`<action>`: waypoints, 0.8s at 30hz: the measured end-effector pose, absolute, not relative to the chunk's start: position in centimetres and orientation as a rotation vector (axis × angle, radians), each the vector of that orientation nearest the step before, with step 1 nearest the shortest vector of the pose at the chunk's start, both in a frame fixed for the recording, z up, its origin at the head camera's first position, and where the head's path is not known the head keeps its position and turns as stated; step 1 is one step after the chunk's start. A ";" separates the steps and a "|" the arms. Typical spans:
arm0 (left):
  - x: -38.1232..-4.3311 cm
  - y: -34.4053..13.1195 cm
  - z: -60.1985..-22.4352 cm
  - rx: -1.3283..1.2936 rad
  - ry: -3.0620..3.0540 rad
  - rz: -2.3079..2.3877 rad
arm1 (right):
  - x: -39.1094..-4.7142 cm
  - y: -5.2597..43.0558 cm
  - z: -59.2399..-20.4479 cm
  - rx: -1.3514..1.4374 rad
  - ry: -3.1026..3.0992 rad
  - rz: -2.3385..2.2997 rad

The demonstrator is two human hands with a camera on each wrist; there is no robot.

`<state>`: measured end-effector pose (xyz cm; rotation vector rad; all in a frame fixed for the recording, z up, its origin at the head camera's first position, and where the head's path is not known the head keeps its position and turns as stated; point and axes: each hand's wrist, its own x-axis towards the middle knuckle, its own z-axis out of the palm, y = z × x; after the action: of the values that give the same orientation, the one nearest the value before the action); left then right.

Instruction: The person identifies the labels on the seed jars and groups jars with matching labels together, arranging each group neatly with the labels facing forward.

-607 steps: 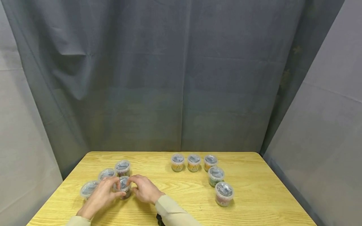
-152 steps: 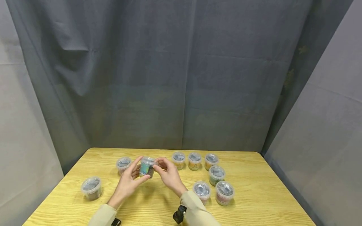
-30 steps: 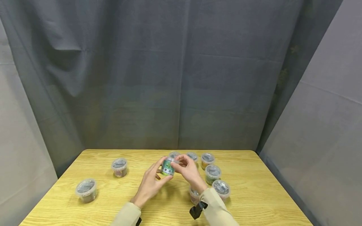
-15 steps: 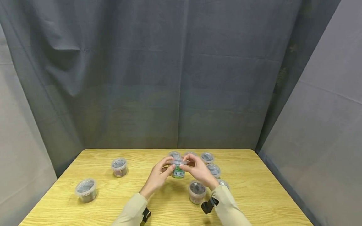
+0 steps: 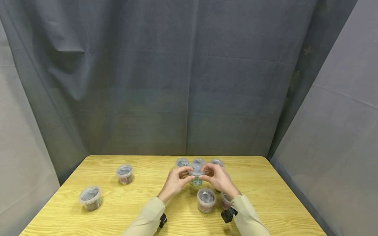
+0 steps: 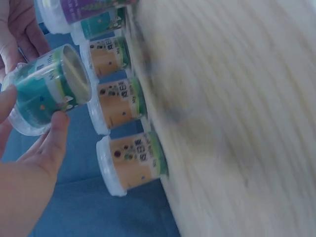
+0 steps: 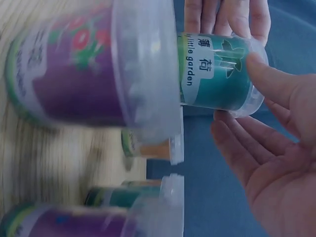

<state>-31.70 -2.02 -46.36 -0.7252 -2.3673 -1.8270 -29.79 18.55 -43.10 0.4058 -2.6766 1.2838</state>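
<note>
Both hands hold a lidded plastic tub (image 5: 196, 181) with a teal "my little garden" label, raised above the table in the middle. My left hand (image 5: 174, 184) pinches its left side between thumb and fingers; my right hand (image 5: 219, 178) pinches its right side. In the right wrist view the label of the held tub (image 7: 217, 74) shows a leaf picture. Just behind stand orange-labelled tubs (image 6: 133, 160) in a row. In front of the hands is a purple-labelled tub (image 5: 206, 200). Another purple-labelled tub (image 5: 225, 201) is partly hidden by the right forearm.
Two more lidded tubs stand at the left, one farther back (image 5: 124, 174) and one nearer (image 5: 90, 198). A teal-labelled tub (image 7: 118, 197) is mostly hidden behind my right hand. The wooden table (image 5: 141, 196) ends at a grey curtain (image 5: 141, 98).
Over the last second both hands have carried the teal tub rightward and turned it upright. Since 20 s ago, tubs have left the left group, and one purple-labelled tub has joined the right group.
</note>
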 end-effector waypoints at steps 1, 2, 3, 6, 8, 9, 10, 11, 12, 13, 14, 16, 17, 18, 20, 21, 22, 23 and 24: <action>-31.8 -1.8 -46.4 -0.722 -2.367 -1.833 | -29.9 18.7 -43.2 0.397 -2.688 1.245; -31.8 -1.6 -46.5 -0.721 -2.363 -1.841 | -29.9 18.9 -43.3 0.396 -2.692 1.223; -31.9 -1.3 -46.6 -0.718 -2.364 -1.834 | -29.9 19.0 -43.4 0.401 -2.694 1.204; -32.1 -0.7 -46.9 -0.728 -2.382 -1.776 | -30.0 19.4 -43.7 0.398 -2.709 1.109; -32.3 -0.4 -47.2 -0.730 -2.417 -1.719 | -30.1 19.7 -43.9 0.402 -2.719 1.054; -32.3 -0.3 -47.4 -0.726 -2.441 -1.685 | -30.2 19.8 -44.0 0.398 -2.726 1.033; -32.4 -0.1 -47.5 -0.728 -2.458 -1.661 | -30.2 19.9 -44.1 0.396 -2.739 1.014; -32.4 0.0 -47.7 -0.722 -2.483 -1.643 | -30.3 20.0 -44.3 0.402 -2.750 1.003; -32.4 0.0 -47.8 -0.719 -2.502 -1.631 | -30.3 20.1 -44.4 0.407 -2.762 0.976; -32.4 0.1 -48.0 -0.720 -2.518 -1.614 | -30.3 20.1 -44.5 0.417 -2.770 0.948; -32.5 0.2 -48.1 -0.723 -2.526 -1.601 | -30.4 20.2 -44.6 0.419 -2.785 0.918; -32.6 0.4 -48.4 -0.735 -2.532 -1.578 | -30.4 20.3 -44.9 0.433 -2.807 0.861; -32.6 0.5 -48.5 -0.740 -2.534 -1.573 | -30.4 20.3 -45.0 0.447 -2.805 0.836; -32.6 0.6 -48.6 -0.748 -2.530 -1.564 | -30.4 20.3 -45.1 0.452 -2.806 0.820; -32.7 0.8 -48.7 -0.761 -2.520 -1.550 | -30.3 20.3 -45.1 0.465 -2.804 0.813; -32.8 0.9 -48.7 -0.765 -2.517 -1.547 | -30.3 20.3 -45.1 0.469 -2.801 0.815; -32.8 0.9 -48.8 -0.765 -2.516 -1.544 | -30.3 20.3 -45.0 0.477 -2.796 0.814; -32.9 1.0 -48.8 -0.767 -2.519 -1.537 | -30.2 20.3 -45.0 0.481 -2.797 0.819; -32.9 1.1 -48.9 -0.767 -2.521 -1.532 | -30.2 20.3 -45.0 0.480 -2.802 0.823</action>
<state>-32.95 1.09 -48.86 -0.7667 -2.5206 -1.5319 -30.18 20.29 -44.97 0.4802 -2.8019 0.8226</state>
